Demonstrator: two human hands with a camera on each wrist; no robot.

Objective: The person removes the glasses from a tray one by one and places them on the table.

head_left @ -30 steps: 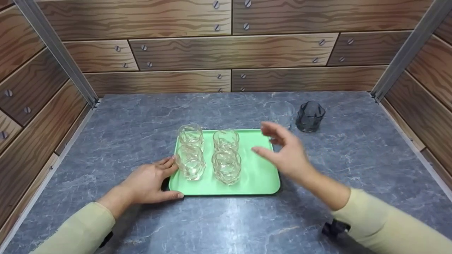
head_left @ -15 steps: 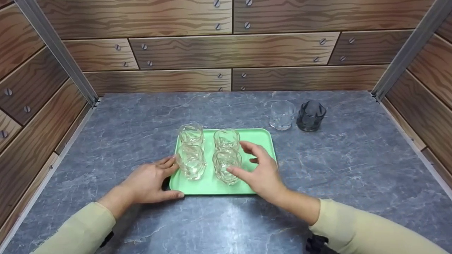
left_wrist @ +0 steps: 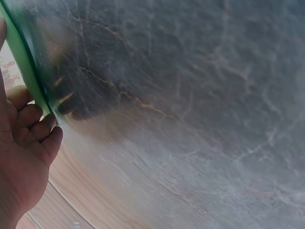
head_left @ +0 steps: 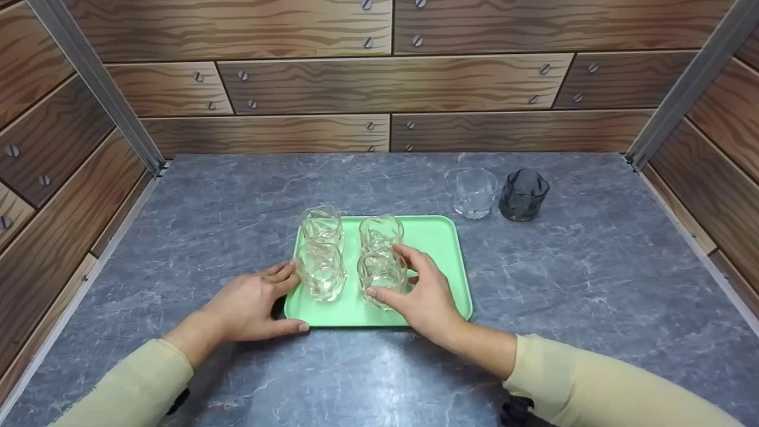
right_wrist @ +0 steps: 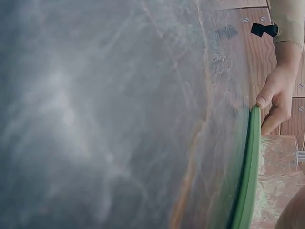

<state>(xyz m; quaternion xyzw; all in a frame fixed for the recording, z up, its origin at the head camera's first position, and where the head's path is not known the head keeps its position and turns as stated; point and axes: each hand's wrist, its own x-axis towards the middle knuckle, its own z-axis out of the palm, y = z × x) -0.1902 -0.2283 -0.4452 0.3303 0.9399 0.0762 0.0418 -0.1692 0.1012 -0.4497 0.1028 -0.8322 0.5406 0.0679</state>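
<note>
the green tray (head_left: 436, 234), four clear glasses (head_left: 323, 273) upright on it, lay between the fingers of the left hand (head_left: 246, 307), which gripped its corner, thumb spread, and the right hand (head_left: 430, 299), half-spread, curled round the nearest glass (head_left: 381, 270).

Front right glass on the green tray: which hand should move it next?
Probably the right hand: its thumb and fingers curl around that clear glass. The left hand is at the near left corner of the green tray, with another glass between.
</note>
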